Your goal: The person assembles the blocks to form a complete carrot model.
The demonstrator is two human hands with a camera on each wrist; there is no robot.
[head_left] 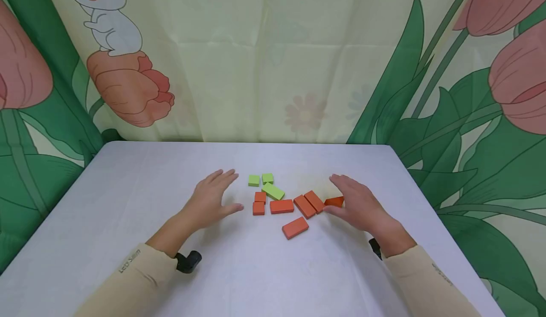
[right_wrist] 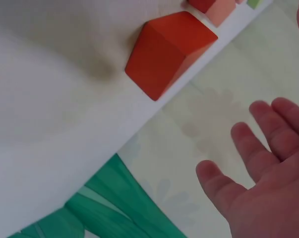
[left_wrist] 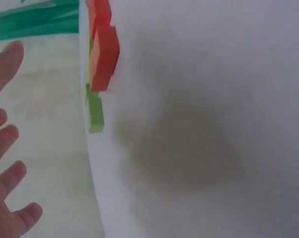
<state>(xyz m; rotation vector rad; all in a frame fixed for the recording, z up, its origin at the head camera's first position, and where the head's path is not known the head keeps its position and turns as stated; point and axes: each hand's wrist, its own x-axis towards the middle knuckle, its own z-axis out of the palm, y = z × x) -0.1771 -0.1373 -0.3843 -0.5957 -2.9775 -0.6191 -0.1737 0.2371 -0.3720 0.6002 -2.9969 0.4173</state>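
Red-orange and green blocks lie loosely grouped on the white tabletop between my hands. My left hand (head_left: 209,201) is held over the table left of the group, fingers extended, nothing in it. Nearest to it are two small red blocks (head_left: 259,208) and a small green block (head_left: 253,180). Over on the right, my right hand (head_left: 360,203) is spread with straight fingers, empty too. Its thumb and palm partly hide an orange block (head_left: 334,201) in the head view; the right wrist view shows that block (right_wrist: 171,52) apart from the fingers.
A longer green block (head_left: 273,191) lies behind a flat red block (head_left: 281,206). Two red blocks (head_left: 304,206) lean side by side at a slant, and another red block (head_left: 295,228) lies nearest me. Behind the table (head_left: 273,279) hangs a printed curtain (head_left: 230,70).
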